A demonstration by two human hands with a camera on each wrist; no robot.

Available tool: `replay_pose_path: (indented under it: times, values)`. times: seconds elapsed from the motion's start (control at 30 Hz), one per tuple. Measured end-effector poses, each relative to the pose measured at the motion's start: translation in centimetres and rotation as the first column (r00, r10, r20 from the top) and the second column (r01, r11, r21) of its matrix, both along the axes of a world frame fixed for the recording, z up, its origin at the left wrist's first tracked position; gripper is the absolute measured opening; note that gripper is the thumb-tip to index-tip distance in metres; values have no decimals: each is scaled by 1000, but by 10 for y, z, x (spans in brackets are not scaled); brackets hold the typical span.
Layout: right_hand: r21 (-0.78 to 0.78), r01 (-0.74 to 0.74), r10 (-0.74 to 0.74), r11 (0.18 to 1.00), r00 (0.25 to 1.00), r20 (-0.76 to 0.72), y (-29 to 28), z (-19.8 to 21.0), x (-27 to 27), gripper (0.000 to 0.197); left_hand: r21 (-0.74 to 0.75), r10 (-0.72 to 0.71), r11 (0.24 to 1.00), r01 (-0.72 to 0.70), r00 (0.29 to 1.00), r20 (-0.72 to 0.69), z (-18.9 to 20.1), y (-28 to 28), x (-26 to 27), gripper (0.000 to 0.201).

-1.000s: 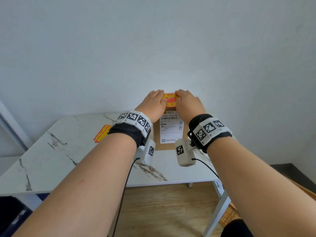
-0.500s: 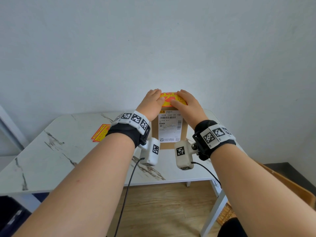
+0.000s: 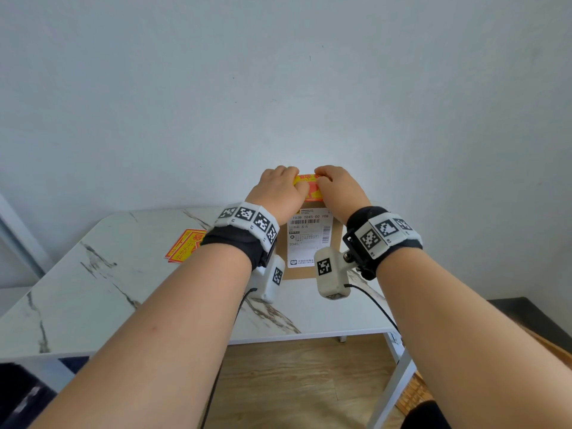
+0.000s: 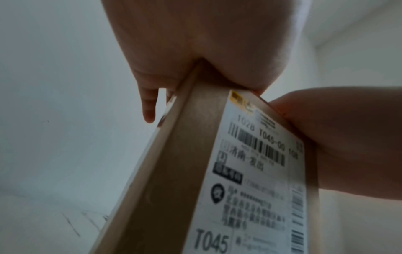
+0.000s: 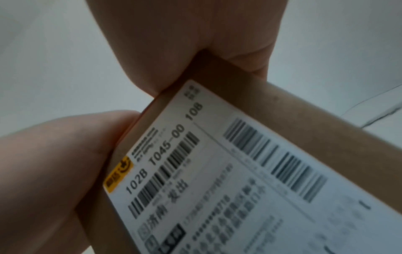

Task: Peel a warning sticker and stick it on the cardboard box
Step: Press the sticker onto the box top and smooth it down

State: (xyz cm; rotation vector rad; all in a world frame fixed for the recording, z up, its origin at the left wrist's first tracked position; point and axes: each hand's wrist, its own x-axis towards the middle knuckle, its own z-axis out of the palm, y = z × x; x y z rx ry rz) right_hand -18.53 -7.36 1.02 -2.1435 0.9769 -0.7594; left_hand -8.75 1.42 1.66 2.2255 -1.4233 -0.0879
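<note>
A brown cardboard box [image 3: 336, 241] stands upright on the table, its white shipping label [image 3: 309, 239] facing me. A yellow and red warning sticker [image 3: 309, 184] lies on the box's top. My left hand [image 3: 286, 185] rests on the top's left part and presses on the sticker's left end. My right hand [image 3: 335, 185] presses on its right end. In the left wrist view the left hand's palm [image 4: 206, 43] sits on the box [image 4: 174, 171], with one finger hanging behind it. The right wrist view shows the right hand [image 5: 185, 34] on the box's top corner [image 5: 282, 106].
The white marble table [image 3: 108, 289] stands against a plain wall close behind the box. Spare yellow and red sticker sheets [image 3: 185, 246] lie on the table to the left. Wooden floor lies below the front edge. A woven basket [image 3: 414, 394] stands at the lower right.
Both hands have drawn closer together over the sticker and cover more of it. The box has stayed in place.
</note>
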Motion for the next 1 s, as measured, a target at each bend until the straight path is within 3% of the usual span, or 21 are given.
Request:
replay_pose_path:
  times: [0.2,0.4,0.57,0.8,0.87,1.0]
  values:
    - [55,-20,23,998,998,-54,-3,4,1,46,-15,5,1000,-5,1000,-22,0,0,2,51]
    - [92,13,-11,996,1000,-20,-4,8,-7,32,-137,-21,990,-17,963,-268,2,1,3,48]
    - [167,-5,2,986,1000,22,0,7,-11,23,-115,-40,993,-16,885,-464,6,8,6,53]
    - [289,139,-166,947,984,69,-1,-1,-19,49,-3,67,996,-88,781,-621,5,19,5,72]
    - [277,166,-188,946,981,56,-1,-4,-20,47,5,88,994,-110,763,-640,3,22,5,73]
    - [224,142,-180,964,971,156,2,-5,-21,32,-147,-15,983,-111,745,-667,0,24,5,52]
